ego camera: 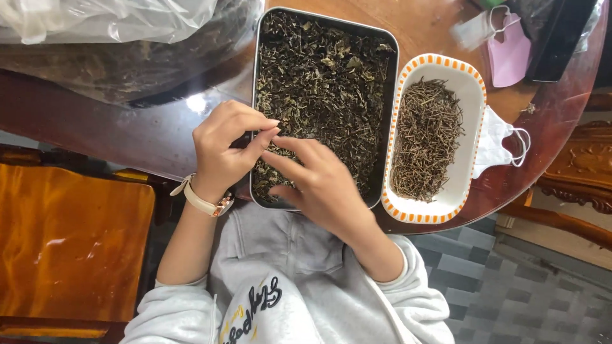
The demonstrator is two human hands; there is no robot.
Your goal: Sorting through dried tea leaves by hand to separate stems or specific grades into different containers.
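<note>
A dark metal tray (326, 20) full of dried dark-green leaves stands on the round wooden table. My left hand (224, 148), with a cream strap watch on its wrist, hovers at the tray's near left edge, thumb and fingertips pinched together; whether a leaf bit is between them I cannot tell. My right hand (319, 181) lies over the tray's near part, fingers spread loosely, its index finger reaching toward the left hand's fingertips. Right of the tray sits a white dish with an orange-striped rim (475, 89) holding thin dry stems.
A white face mask (500, 143) lies beside the dish, a pink one (510, 54) farther back next to a black flat object (561, 38). Clear plastic bags (108, 38) cover the table's back left. An orange wooden chair (70, 242) stands at my left, carved wood furniture at right.
</note>
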